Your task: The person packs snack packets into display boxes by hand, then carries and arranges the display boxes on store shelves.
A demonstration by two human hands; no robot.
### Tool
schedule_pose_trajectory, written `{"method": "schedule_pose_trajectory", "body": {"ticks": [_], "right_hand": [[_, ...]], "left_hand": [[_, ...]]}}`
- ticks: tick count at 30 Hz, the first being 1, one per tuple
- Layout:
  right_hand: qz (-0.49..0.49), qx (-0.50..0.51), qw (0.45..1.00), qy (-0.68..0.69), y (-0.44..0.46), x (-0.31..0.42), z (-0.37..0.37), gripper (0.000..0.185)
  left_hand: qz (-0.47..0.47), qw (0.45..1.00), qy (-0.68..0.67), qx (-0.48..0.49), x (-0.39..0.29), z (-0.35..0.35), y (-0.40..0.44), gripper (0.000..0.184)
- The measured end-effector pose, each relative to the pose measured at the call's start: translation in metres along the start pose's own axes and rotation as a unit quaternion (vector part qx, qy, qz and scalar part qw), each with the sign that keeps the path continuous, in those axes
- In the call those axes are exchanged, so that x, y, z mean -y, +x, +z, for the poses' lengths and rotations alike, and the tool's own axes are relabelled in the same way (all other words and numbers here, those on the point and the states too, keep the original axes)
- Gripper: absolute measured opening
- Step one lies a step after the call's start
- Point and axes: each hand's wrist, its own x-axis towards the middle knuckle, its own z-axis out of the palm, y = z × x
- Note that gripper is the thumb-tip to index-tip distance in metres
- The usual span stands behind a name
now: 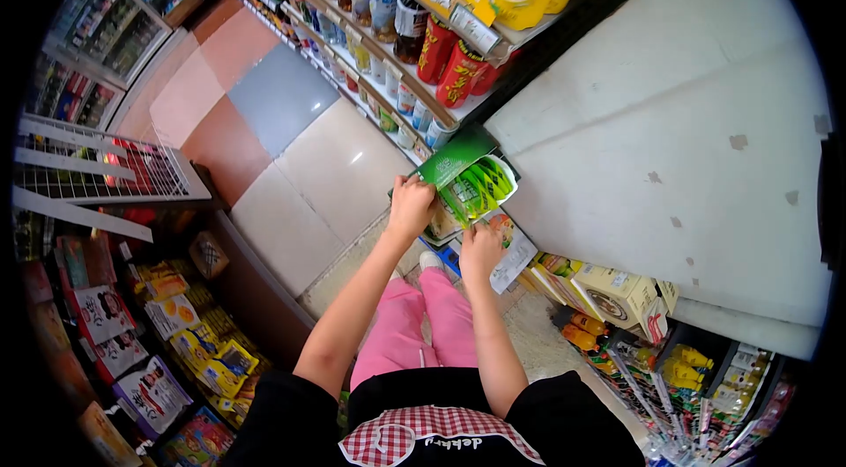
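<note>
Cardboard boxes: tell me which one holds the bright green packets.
The dark green cardboard box at the left hand and right hand holds the bright green packets; the cream cardboard box farther right shows none.

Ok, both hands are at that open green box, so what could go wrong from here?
The green packets lie exposed in the open green box, so they might spill if it tips.

The left hand is at the box's edge and the right hand by the packets; a hard pull could bend the card.

The box sits close to the shelf, so it could catch there.
</note>
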Motion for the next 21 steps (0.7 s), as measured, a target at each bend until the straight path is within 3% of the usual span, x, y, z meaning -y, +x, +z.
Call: {"method": "schedule_pose_trajectory", "body": {"ticks": [7, 15, 21], "right_hand": [[-0.005, -0.045, 0.998, -0.031, -0.005, -0.01, 0.006, 0.015], [-0.028, -0.048, 0.998, -0.003, 0.001, -0.005, -0.009, 0.013], [-0.095, -0.026, 0.995, 0.013, 0.004, 0.0, -0.032, 0.017]], "left_hand": [[-0.007, 0.999, -0.05, 0.005, -0.002, 0.003, -0.012, 0.012], [-0.028, 0.998, -0.057, 0.018, -0.009, -0.006, -0.01, 0.004], [-0.047, 0.997, -0.062, 0.006, -0.018, -0.032, -0.02, 0.006]]}}
